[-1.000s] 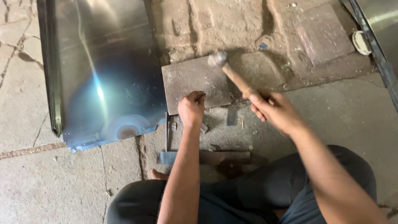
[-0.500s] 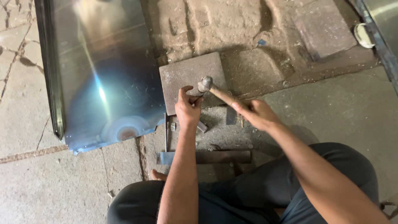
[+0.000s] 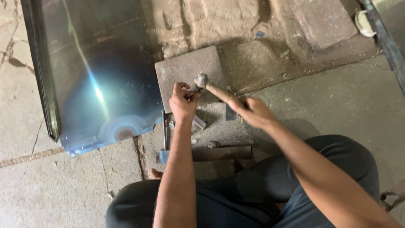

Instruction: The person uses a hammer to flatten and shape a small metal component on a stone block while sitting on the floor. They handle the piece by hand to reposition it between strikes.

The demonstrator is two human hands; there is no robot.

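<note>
The right hand (image 3: 252, 110) is gripping the wooden handle of a small steel-headed hammer (image 3: 201, 80), fingers wrapped tight around the shaft. A second ago the hammer head was raised well above and to the right of the other hand, over the rough grey stone floor (image 3: 329, 97); half a second ago it was coming down, and now the head is sitting right at the fingertips of the left hand (image 3: 182, 102). So a blow is landing, or has only just landed.

The left hand is clenched around a small metal piece, mostly hidden inside the fist, and is pressing it against the lower edge of the flat grey square stone slab (image 3: 187, 69). What exactly that piece is cannot be told. The hand itself is staying in almost the same spot across the swing, which is reading as steadying work while the hammer is doing the striking.

Just below the left wrist a thin upright metal strip (image 3: 164, 131) and a dark rusty flat bar (image 3: 219, 153) are lying on the floor. To the left, a large shiny sheet of metal (image 3: 97, 76) is resting flat, untouched. The person's dark-trousered knees (image 3: 320, 169) are folding in a squat.
</note>
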